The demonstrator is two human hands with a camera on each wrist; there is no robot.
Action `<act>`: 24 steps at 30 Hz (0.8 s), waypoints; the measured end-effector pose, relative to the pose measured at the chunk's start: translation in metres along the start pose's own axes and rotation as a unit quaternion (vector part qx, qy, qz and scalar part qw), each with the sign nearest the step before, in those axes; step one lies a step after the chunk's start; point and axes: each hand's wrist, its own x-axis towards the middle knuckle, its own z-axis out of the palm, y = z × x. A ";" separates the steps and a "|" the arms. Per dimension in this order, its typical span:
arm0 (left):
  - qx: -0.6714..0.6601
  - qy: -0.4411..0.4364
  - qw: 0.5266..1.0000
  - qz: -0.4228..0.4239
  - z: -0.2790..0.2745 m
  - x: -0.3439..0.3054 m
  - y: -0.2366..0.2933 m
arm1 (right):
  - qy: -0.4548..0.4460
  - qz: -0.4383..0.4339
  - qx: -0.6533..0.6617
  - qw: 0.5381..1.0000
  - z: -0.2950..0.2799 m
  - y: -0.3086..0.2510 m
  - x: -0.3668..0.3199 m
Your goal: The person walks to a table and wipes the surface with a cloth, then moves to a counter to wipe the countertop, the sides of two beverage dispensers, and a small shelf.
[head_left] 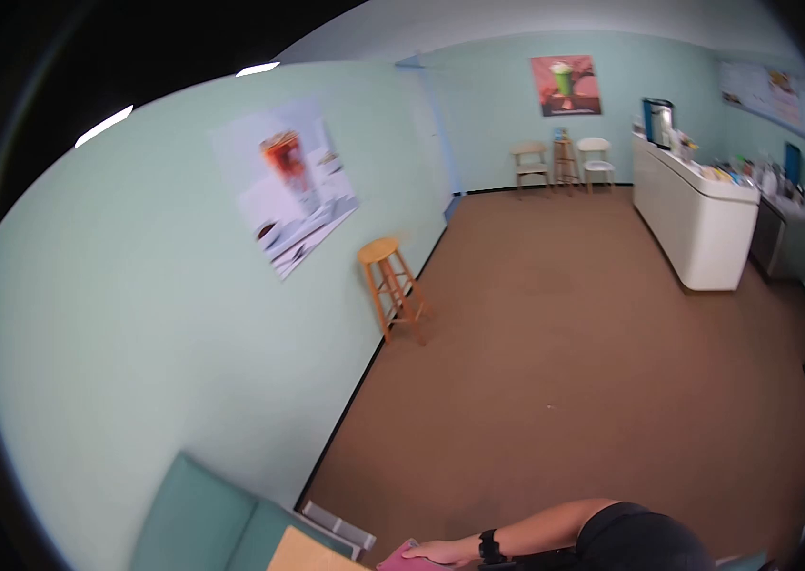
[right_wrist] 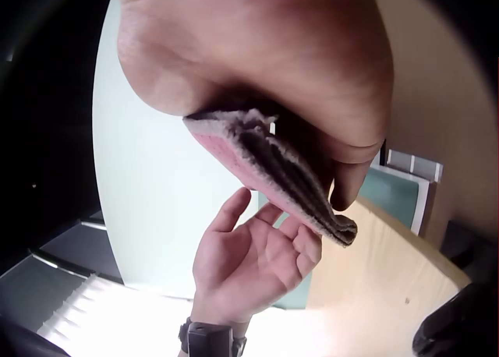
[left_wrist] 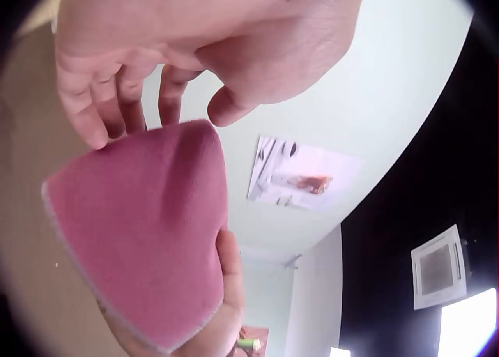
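Folded pink cloth (right_wrist: 261, 160) is clamped in the fingers of the right hand (right_wrist: 257, 68), held over the edge of a pale wooden worktop (right_wrist: 390, 279). The left hand (right_wrist: 256, 262), with a black watch (right_wrist: 210, 341) at its wrist, is just beside the cloth, fingers relaxed and gripping nothing.

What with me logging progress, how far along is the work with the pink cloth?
Done, apparently: the pink cloth is already folded into several layers. In hand: the right hand grips the bundle, while the left hand is open close by. Left, probably: the cloth is held in the air and not yet set down, perhaps on the wooden table beneath.
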 end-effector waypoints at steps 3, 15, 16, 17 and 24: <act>0.138 0.095 0.985 -0.027 0.188 0.009 0.009 | 0.042 -0.052 0.030 0.997 -0.040 -0.044 -0.055; 0.313 -0.064 0.942 -0.104 0.317 0.138 0.001 | 0.200 -0.214 -0.056 0.955 -0.104 -0.108 -0.188; 0.310 -0.088 0.939 -0.123 0.319 0.160 -0.002 | 0.221 -0.222 -0.055 0.948 -0.107 -0.110 -0.201; 0.308 -0.112 0.934 -0.143 0.330 0.180 -0.004 | 0.242 -0.230 -0.053 0.941 -0.111 -0.114 -0.214; 0.328 -0.193 0.909 -0.170 0.451 0.255 -0.057 | 0.356 -0.237 -0.028 0.903 -0.171 -0.133 -0.291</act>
